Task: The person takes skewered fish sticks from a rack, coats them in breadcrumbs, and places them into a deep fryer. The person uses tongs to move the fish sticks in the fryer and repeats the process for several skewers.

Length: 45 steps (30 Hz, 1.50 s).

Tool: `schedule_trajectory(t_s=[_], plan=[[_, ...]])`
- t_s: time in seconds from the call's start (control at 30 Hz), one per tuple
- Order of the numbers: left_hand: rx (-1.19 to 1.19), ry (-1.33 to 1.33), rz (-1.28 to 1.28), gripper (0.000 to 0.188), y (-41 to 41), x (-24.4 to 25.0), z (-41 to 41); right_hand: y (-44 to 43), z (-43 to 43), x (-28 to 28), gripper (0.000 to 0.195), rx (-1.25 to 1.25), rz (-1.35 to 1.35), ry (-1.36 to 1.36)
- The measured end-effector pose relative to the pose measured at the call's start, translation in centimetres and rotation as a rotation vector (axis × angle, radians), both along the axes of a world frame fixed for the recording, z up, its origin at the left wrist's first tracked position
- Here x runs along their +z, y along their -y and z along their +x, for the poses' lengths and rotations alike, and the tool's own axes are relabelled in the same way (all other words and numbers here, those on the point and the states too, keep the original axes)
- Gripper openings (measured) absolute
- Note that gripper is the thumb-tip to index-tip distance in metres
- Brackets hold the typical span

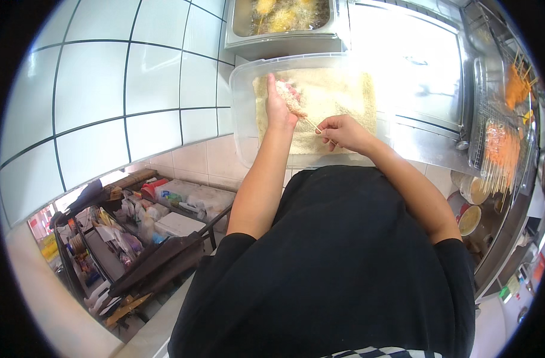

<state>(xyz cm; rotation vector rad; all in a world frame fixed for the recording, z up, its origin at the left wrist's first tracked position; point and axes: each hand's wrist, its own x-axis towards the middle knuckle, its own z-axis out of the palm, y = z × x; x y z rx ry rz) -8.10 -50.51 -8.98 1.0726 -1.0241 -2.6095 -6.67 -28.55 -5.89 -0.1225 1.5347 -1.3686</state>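
A piece of pinkish food partly coated in crumbs (290, 96), on a thin wooden skewer (313, 125), is held over a clear plastic tub (243, 134). My left hand (279, 105) supports the food along its palm, thumb side up; its other fingers are hidden. With my right hand (344, 133) I pinch the skewer between thumb and fingers, below the food and to its right. A thick layer of pale breadcrumbs (344, 94) lies in the tub under both hands.
Beyond the tub stands a steel deep fryer (290, 40) with food in bubbling oil. At right, skewered orange food (501, 143) lies by a wire rack (477, 112). A tiled wall (156, 76) rises at left, with a cluttered shelf (174, 223) below it.
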Motion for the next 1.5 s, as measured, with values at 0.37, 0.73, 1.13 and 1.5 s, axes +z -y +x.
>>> schedule_trajectory(t_s=[0.37,0.73,1.13,1.5], plan=[[0.025,-0.135,0.079,0.06,-0.2,4.9,-0.6,-0.4,-0.5,0.1,0.021,-0.04,-0.17,0.261],[0.011,-0.203,0.17,0.066,-0.3,4.8,0.0,-0.2,-0.4,1.6,0.02,-0.1,-0.211,0.252],[-0.006,-0.171,0.281,0.092,-1.4,1.7,0.9,0.9,0.3,0.6,0.026,-0.147,-0.011,-0.192],[0.132,-0.044,0.016,0.079,0.2,3.1,-0.8,0.7,0.7,0.8,0.027,-0.165,-0.044,-0.124]])
